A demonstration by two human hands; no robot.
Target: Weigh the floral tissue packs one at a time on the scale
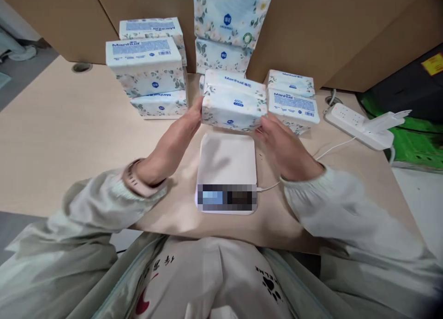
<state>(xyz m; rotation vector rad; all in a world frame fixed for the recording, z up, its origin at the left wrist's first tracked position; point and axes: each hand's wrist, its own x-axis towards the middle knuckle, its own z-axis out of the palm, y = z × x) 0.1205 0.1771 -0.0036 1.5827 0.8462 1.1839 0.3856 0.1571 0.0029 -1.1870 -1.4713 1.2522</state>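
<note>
Between my two hands is a tissue pack (pixel 234 100) in white and pale-blue floral wrapping. My left hand (pixel 188 125) grips its left end, and the fingertips are partly hidden behind it. At the lower right corner, my right hand (pixel 278 139) is closed on the same pack. Just below and nearer to me lies a flat white scale (pixel 228 160), its display blurred out. Behind the held pack, more tissue packs (pixel 228 21) are piled high. Another stack (pixel 147 67) stands to the left, and a lower one (pixel 292 102) sits to the right.
A white power strip (pixel 349 118) with a plug lies at the right of the wooden table (pixel 62 157). A white cable (pixel 272 186) runs from the scale toward it. Brown panels (pixel 311 33) rise behind the stacks. A cable hole (pixel 82 67) is at the back left.
</note>
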